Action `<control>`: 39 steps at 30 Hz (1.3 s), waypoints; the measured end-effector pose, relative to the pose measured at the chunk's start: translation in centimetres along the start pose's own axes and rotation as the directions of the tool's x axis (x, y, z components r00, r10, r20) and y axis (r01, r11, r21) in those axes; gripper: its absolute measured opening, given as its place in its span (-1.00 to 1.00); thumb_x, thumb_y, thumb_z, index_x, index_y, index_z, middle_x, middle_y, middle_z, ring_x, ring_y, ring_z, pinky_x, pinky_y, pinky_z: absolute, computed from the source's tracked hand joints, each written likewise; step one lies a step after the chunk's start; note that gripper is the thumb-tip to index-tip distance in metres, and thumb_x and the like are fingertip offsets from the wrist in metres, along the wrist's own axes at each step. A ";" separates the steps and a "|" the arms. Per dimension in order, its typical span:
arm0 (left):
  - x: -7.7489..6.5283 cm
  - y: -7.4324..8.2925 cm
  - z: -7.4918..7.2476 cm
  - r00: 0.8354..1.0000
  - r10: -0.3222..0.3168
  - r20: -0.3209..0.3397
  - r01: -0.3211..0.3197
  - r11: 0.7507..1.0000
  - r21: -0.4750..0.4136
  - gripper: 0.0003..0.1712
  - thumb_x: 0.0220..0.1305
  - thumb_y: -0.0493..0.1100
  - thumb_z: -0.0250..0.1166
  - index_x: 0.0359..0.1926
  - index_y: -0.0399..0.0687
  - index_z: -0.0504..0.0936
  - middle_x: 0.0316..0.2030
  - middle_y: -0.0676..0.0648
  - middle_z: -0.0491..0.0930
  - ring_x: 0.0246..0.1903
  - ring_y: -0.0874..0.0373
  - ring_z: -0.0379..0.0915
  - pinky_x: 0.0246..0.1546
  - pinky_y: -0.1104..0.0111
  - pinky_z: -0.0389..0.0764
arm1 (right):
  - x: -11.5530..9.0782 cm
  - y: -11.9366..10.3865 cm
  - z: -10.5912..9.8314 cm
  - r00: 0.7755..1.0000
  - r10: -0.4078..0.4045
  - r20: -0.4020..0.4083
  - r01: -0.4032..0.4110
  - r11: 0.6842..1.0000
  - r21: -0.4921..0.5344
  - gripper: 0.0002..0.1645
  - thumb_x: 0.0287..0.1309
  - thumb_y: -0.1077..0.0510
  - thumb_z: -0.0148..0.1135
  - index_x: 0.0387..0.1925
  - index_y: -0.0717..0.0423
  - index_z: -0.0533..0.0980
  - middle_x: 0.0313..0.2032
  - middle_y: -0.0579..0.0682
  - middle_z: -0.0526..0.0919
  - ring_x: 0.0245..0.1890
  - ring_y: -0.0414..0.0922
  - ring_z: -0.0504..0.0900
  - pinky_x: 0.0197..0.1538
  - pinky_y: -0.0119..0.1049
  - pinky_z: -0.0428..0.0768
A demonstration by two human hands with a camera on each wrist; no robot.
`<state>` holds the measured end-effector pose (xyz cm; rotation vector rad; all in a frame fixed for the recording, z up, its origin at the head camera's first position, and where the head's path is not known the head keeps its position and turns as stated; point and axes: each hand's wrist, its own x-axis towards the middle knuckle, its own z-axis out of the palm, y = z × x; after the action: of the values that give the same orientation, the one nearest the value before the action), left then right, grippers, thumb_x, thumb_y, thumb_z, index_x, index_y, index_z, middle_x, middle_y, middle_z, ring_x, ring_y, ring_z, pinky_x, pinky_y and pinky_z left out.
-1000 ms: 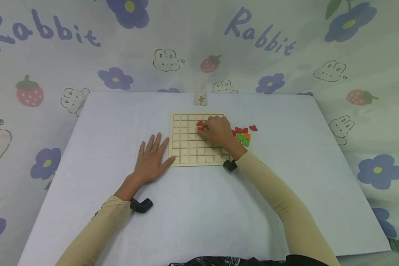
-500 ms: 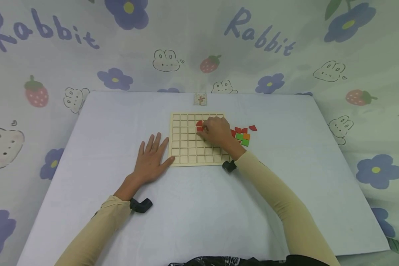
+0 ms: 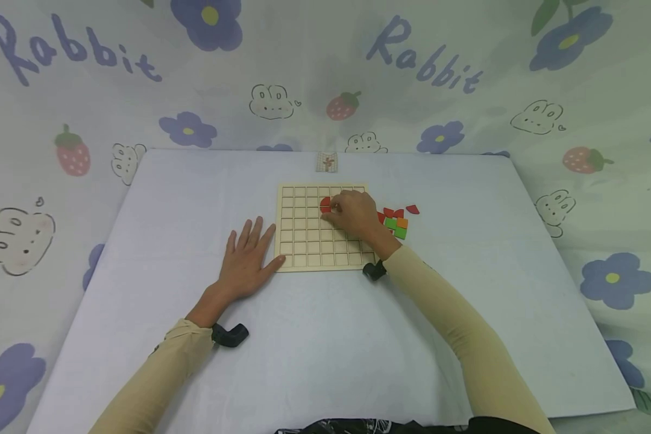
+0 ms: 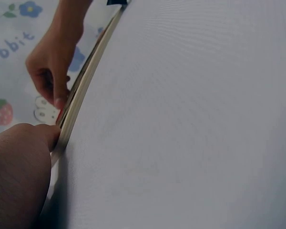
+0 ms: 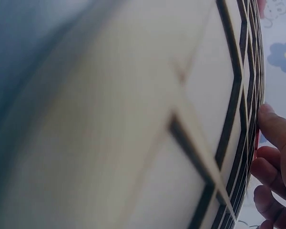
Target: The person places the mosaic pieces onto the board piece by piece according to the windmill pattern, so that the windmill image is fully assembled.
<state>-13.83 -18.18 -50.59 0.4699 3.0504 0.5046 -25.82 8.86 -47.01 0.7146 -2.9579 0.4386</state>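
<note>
A pale wooden grid board lies on the white table. My right hand is over its upper right part, thumb and forefinger curled together at red tiles. One red quarter-round tile shows left of the fingertips, in a cell. In the right wrist view a red edge shows between thumb and finger of the right hand. My left hand rests flat with spread fingers at the board's left side, its thumb on the lower left corner. The left wrist view shows that thumb at the board's edge.
Right of the board lie loose tiles: several red ones, such as a red tile set apart, two green tiles and an orange tile. A small patterned card lies behind the board. A printed cloth hangs behind the table.
Both hands keep their places and the tiles stay where they were. Only the cloth on the left side shifts slightly in view.
</note>
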 end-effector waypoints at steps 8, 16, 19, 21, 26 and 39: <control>0.0 0.0 0.3 1.000 0.003 -0.002 -0.003 1.000 -0.003 -0.06 0.40 0.40 -0.11 0.56 -0.03 -0.03 0.54 -0.21 -0.25 0.50 -0.14 -0.49 0.37 -0.11 -0.41 | -0.2 0.0 -0.1 1.000 0.004 0.001 -0.004 1.000 0.020 -0.55 0.12 -0.21 0.40 -0.10 0.00 0.71 -0.48 -0.15 0.57 -0.46 -0.18 0.49 -0.46 -0.29 0.45; 0.0 0.1 0.4 1.000 0.012 -0.002 -0.012 1.000 -0.011 -0.07 0.41 0.39 -0.12 0.56 -0.04 -0.02 0.53 -0.22 -0.25 0.50 -0.14 -0.48 0.37 -0.12 -0.39 | -1.0 2.0 -2.5 0.998 0.068 0.008 -0.069 0.995 0.072 -0.58 0.19 -0.16 0.35 -0.05 0.02 0.69 -0.37 -0.10 0.64 -0.42 -0.14 0.56 -0.42 -0.22 0.51; 0.0 0.1 0.3 1.000 0.012 -0.004 -0.012 1.000 -0.006 -0.08 0.41 0.39 -0.12 0.56 -0.04 -0.03 0.53 -0.23 -0.25 0.49 -0.14 -0.49 0.37 -0.12 -0.40 | -1.8 4.1 -4.0 0.991 0.132 0.019 -0.134 0.987 0.090 -0.59 0.23 -0.09 0.33 -0.01 0.07 0.66 -0.28 -0.01 0.66 -0.38 -0.07 0.59 -0.39 -0.15 0.55; 0.1 0.0 0.3 1.000 0.013 -0.008 -0.013 1.000 0.000 -0.08 0.41 0.39 -0.13 0.56 -0.04 -0.03 0.53 -0.23 -0.25 0.49 -0.14 -0.49 0.37 -0.12 -0.40 | -2.4 5.7 -4.6 0.981 0.192 0.035 -0.194 0.978 0.078 -0.58 0.25 -0.08 0.30 0.03 0.07 0.63 -0.22 0.02 0.65 -0.33 -0.03 0.58 -0.35 -0.13 0.56; 0.2 -0.1 0.2 1.000 0.008 -0.007 -0.008 1.000 0.013 -0.08 0.41 0.40 -0.14 0.56 -0.02 -0.02 0.54 -0.22 -0.25 0.50 -0.15 -0.47 0.37 -0.11 -0.41 | -3.9 9.3 -5.8 0.930 0.352 0.107 -0.359 0.932 0.057 -0.56 0.27 -0.05 0.26 0.10 0.07 0.59 -0.11 0.09 0.62 -0.18 0.05 0.54 -0.20 -0.05 0.57; 0.0 -0.2 0.2 1.000 0.007 -0.007 -0.007 1.000 0.003 -0.07 0.40 0.40 -0.12 0.56 -0.02 -0.02 0.53 -0.22 -0.24 0.50 -0.15 -0.47 0.37 -0.12 -0.40 | -6.2 12.5 -6.2 0.926 0.317 0.205 -0.328 0.944 0.019 -0.63 0.24 0.01 0.31 0.02 0.08 0.66 -0.20 0.09 0.56 -0.22 0.03 0.48 -0.21 -0.10 0.54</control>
<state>-13.92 -18.29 -50.83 0.4808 3.0580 0.5034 -25.98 24.04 -45.09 0.2833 -3.2782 0.4937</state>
